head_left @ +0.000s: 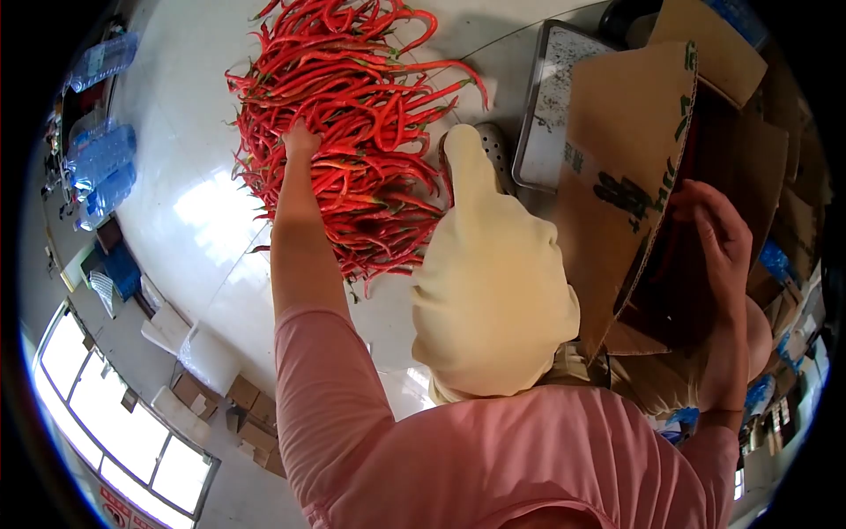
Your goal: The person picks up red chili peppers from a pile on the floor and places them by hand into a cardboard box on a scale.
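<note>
A large heap of long red chili peppers (379, 110), some with green stems, lies on the pale floor. My left hand (301, 141) reaches into the left side of this heap, its fingers curled down on the peppers and partly hidden among them. To the right stands a cardboard box (630, 167) with raised flaps and dark writing; its inside is dark, with a dim red patch. My right hand (718, 225) is at the box's opening, fingers loosely bent and apart, nothing visible in them.
Behind the box lies a metal-rimmed tray (555, 97) with dark specks. My knee in cream trousers (493, 300) and a clog (495, 154) are between heap and box. Large clear plastic bottles (104, 159) and small cartons (251, 414) stand at the left.
</note>
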The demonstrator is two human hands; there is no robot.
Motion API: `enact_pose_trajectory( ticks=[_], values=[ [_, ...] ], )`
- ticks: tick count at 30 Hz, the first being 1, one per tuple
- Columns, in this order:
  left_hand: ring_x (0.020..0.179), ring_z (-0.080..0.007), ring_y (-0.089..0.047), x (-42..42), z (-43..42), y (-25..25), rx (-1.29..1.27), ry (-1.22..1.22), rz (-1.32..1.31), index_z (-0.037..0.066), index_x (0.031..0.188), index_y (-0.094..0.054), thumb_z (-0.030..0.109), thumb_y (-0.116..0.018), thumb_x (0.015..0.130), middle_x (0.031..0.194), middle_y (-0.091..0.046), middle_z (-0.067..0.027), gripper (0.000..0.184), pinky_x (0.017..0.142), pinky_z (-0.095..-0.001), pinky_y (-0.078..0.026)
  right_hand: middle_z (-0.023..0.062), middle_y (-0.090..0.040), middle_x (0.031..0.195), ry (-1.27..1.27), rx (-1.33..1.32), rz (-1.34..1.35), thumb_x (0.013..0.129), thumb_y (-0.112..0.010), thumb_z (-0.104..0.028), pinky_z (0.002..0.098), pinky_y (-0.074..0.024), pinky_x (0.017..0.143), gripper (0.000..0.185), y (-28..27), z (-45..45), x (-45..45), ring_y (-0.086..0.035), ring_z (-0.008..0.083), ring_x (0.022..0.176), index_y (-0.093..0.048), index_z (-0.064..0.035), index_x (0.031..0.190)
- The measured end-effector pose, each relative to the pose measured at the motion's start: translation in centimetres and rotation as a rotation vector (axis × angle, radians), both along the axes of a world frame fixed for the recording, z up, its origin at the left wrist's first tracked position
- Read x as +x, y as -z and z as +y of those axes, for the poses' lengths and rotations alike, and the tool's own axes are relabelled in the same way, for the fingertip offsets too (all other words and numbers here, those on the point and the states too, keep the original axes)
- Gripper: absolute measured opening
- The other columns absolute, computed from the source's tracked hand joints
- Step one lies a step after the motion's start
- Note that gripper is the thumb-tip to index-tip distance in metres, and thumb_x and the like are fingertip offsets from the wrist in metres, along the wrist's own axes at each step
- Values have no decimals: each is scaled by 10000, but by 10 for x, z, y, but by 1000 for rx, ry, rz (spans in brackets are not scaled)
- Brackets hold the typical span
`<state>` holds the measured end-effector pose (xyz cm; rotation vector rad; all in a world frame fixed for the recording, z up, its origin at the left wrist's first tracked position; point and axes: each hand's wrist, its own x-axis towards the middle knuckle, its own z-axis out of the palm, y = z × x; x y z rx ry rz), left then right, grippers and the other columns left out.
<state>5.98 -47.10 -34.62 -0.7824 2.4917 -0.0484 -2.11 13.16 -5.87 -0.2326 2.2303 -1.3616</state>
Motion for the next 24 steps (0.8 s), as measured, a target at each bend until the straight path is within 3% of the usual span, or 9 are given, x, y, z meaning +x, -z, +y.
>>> enact_pose_trajectory(
  ticks=[2,5,9,13,17,20,24],
  values=[
    [1129,-335,-478,-1,11,-7,-49,-5,-62,55,1257,-444,311,-691,736,1280,-456,-169,632,924,-437,-409,80,-618,967,14,-3,0,912,-456,-4,256,-459,782,244,0,1,-1,-586,138,868,-557,15,1133],
    [1167,-335,-448,-10,13,-21,152,-22,-177,42,1284,-412,319,-698,738,1332,-397,-171,676,949,-433,-401,83,-619,964,6,18,13,910,-457,-3,254,-459,782,243,0,2,0,-586,137,869,-559,17,1130],
    [1191,-330,-431,4,13,-6,248,48,39,39,1329,-363,279,-668,787,1343,-389,-179,667,948,-426,-406,84,-620,960,21,-4,-1,909,-451,4,249,-458,783,243,-2,-1,3,-588,136,867,-561,19,1125],
    [1066,-331,-535,-4,39,-21,471,-204,89,68,1329,-377,274,-656,799,1233,-512,-173,634,856,-441,-452,83,-619,956,27,-12,-6,904,-441,18,248,-456,785,246,0,-1,3,-587,135,865,-562,21,1119],
    [984,-310,-578,-17,36,-22,343,-136,-25,94,1273,-452,283,-669,774,1114,-589,-153,575,788,-443,-471,84,-616,958,20,36,-8,898,-434,32,248,-455,786,248,-7,-3,2,-581,134,868,-562,26,1110],
    [981,-299,-579,-26,48,-64,157,-34,2,106,1163,-543,309,-675,756,1063,-609,-137,474,789,-444,-464,82,-615,959,27,-9,19,896,-436,31,244,-450,782,243,-20,-7,1,-575,129,858,-563,30,1103],
    [978,-308,-581,-28,46,-130,108,-31,73,98,1117,-571,317,-675,747,1041,-621,-136,442,801,-431,-460,80,-615,957,-13,-88,80,899,-435,23,238,-447,772,245,-37,-6,7,-566,121,834,-560,27,1110]
  ],
)
